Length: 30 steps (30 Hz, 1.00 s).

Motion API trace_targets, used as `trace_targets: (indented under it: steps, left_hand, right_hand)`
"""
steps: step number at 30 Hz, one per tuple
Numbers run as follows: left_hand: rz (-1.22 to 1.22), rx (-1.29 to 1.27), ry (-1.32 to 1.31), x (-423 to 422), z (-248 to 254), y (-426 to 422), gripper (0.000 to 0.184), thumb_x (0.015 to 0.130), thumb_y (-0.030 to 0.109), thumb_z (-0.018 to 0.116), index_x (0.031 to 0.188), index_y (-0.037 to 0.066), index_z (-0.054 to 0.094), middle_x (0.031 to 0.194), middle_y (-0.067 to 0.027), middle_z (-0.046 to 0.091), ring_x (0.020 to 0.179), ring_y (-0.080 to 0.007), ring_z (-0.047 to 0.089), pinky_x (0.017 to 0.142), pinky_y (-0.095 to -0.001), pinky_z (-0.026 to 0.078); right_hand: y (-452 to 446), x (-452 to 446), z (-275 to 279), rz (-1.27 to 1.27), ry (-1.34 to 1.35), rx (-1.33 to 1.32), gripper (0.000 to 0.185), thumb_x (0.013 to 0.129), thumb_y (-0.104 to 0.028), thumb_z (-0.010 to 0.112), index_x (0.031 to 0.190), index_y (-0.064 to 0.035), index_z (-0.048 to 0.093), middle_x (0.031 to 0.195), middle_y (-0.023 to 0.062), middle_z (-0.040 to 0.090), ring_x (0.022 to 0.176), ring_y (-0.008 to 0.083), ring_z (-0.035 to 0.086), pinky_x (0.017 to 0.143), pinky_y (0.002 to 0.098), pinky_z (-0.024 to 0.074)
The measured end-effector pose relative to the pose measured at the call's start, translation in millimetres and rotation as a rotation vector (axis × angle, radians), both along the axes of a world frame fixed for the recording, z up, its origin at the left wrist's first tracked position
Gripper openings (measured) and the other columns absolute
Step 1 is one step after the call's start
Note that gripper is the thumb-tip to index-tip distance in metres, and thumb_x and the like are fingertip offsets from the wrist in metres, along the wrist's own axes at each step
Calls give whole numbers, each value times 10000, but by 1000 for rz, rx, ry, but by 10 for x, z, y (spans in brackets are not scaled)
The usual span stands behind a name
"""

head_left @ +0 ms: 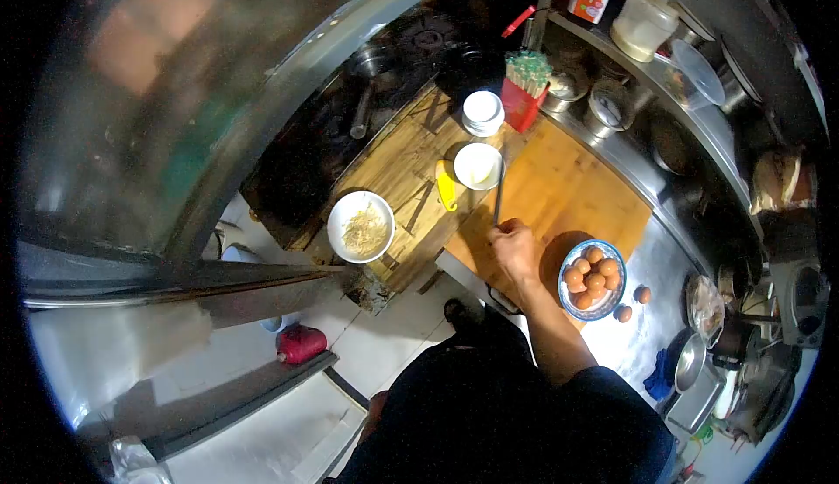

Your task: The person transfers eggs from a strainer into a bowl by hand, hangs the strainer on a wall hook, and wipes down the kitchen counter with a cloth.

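Observation:
My right hand (514,248) is closed around the near end of a long, thin dark utensil (499,196) at the left edge of the wooden cutting board (568,178). Its kind is hard to make out; its far end reaches up beside a small white bowl (478,166) with something pale in it. To the right of my forearm, a blue-rimmed bowl (566,302) holds several brown eggs (595,281). A bit of skin low beside my body seems to be my left hand (376,407); its fingers are hidden.
A yellow-handled tool (447,187) and a white bowl of pale shreds (364,227) lie on the wooden boards. Behind are stacked white bowls (482,114) and a red container of skewers (524,100). Two loose eggs (643,294) rest on the metal counter. A dark stove stands at the upper left.

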<state>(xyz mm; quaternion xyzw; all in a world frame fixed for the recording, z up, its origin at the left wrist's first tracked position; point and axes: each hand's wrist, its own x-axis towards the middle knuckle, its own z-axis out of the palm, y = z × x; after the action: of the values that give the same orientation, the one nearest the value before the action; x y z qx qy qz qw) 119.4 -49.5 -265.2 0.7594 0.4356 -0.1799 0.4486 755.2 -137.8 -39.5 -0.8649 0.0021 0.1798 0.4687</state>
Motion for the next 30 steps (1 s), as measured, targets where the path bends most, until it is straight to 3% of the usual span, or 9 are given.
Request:
trace_targets:
  steps: [5,9,13,14,18,20,24,28,30]
  left_hand:
    - [-23,3,4,114,-3,139,398,1030,371,580,1219,79,772,1202,-187,779,1136,-429,714,975,-488,572]
    - [-18,3,9,45,-10,129,394,1030,366,582,1226,80,769,1205,-190,777,1140,-430,713,979,-491,570]
    - [3,2,24,-46,8,22,392,1029,360,585,1234,80,766,1209,-193,775,1143,-430,711,984,-494,568]
    - [11,0,26,-64,6,-1,391,1029,359,585,1235,80,766,1210,-193,775,1144,-430,710,985,-495,567]
    - [39,-6,37,-135,21,-93,388,1028,354,587,1243,81,763,1213,-196,773,1148,-431,709,989,-497,565]
    - [48,-7,40,-142,32,-128,387,1028,351,589,1246,81,761,1215,-197,772,1149,-431,708,991,-499,564]
    - [59,-8,42,-131,54,-137,385,1027,345,591,1253,82,758,1218,-200,770,1153,-431,706,996,-501,562]
    - [66,-10,44,-143,85,-137,384,1026,340,593,1261,83,755,1221,-203,768,1157,-432,704,1000,-504,561]
    - [72,-14,50,-165,96,-145,383,1026,337,595,1264,83,753,1223,-204,767,1158,-432,704,1002,-506,560]
  right_hand:
    - [-277,574,-953,-152,-1,-26,270,858,-205,775,797,54,728,651,123,684,542,246,635,543,416,501]
    - [-130,839,-1101,-210,152,105,288,865,-169,772,677,18,659,601,103,625,491,217,596,456,405,428]
    - [138,989,-1028,-196,166,120,370,926,-200,798,654,0,648,599,99,625,459,217,573,435,382,434]
    - [182,948,-735,-176,269,188,392,1001,-242,747,714,8,658,590,87,608,446,222,563,431,374,452]
    - [251,994,-618,-206,225,320,348,1073,-266,664,883,25,681,622,91,625,457,216,581,427,369,481]
    - [351,926,-293,-216,337,505,329,1129,-282,573,1071,27,668,709,117,682,501,213,625,443,361,514]
    - [608,1064,-537,-90,363,518,312,1140,-247,544,1200,43,643,815,143,726,584,228,693,510,345,583]
    - [875,1116,-559,-39,351,490,286,1120,-203,587,1201,65,647,829,152,737,614,234,721,538,357,607]
    - [1057,1248,-930,-2,291,437,295,1111,-204,602,1215,68,645,823,146,732,612,232,719,533,353,600]
